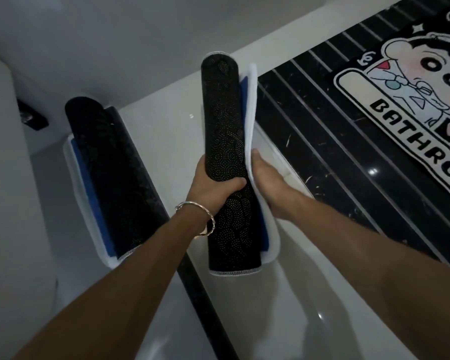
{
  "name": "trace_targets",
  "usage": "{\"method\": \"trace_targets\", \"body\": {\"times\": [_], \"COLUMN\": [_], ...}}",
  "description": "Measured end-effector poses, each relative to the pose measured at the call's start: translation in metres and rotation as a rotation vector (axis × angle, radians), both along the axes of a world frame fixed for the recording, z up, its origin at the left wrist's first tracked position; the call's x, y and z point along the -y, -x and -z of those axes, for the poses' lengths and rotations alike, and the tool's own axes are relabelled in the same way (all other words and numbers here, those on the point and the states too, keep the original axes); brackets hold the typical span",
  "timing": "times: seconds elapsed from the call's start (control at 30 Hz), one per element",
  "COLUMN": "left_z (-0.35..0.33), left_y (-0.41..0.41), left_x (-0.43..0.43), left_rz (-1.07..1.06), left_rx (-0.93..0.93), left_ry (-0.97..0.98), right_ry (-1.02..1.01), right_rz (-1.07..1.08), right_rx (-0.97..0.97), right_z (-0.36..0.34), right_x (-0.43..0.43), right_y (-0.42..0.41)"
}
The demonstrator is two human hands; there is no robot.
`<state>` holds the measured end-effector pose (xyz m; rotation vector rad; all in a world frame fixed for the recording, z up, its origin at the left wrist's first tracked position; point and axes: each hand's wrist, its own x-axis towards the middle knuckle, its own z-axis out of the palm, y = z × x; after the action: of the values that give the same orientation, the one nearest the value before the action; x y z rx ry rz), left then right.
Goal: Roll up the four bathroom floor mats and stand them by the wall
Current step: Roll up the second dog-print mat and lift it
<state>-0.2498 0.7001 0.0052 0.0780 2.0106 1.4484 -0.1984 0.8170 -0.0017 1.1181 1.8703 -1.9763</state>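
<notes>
A rolled mat (225,131) with a black dotted backing and a blue-and-white face hangs in the middle, held in both hands above the white floor. My left hand (213,185), with a silver bracelet at the wrist, wraps around the roll's middle. My right hand (268,183) presses the loose white edge against the roll's right side. A second rolled mat (109,172) of the same kind leans at the left by the white wall. A flat mat (413,105) with a cartoon figure and the word BATHROOM lies at the upper right.
A black striped floor section (309,131) lies under the cartoon mat at the right. A dark strip (200,294) runs along the white floor below the rolls. A small dark object (31,115) sits on the wall at the far left.
</notes>
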Motion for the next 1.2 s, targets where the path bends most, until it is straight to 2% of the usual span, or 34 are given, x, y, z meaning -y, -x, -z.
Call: {"method": "trace_targets", "body": {"times": [0.1,0.23,0.53,0.73,1.0,1.2], "left_z": [0.013,0.024,0.037,0.048,0.046,0.04], "left_y": [0.006,0.014,0.048,0.057,0.08,0.081], "left_x": [0.014,0.032,0.049,0.056,0.054,0.056], "left_rz": [-0.149,-0.31,-0.419,-0.374,-0.363,-0.139], "left_rx": [-0.052,-0.103,-0.181,-0.272,-0.337,-0.445], "left_ry": [0.053,0.113,0.204,0.292,0.377,0.532], "right_ry": [0.108,0.06,-0.008,-0.014,-0.062,-0.113], "right_rz": [-0.079,-0.198,-0.302,-0.353,-0.365,-0.343], "right_rx": [-0.126,-0.22,-0.291,-0.235,-0.254,-0.249], "right_z": [0.014,0.022,0.038,0.056,0.054,0.057], "right_x": [0.022,0.042,0.056,0.066,0.07,0.083], "right_y": [-0.002,0.005,0.039,0.054,0.085,0.1]}}
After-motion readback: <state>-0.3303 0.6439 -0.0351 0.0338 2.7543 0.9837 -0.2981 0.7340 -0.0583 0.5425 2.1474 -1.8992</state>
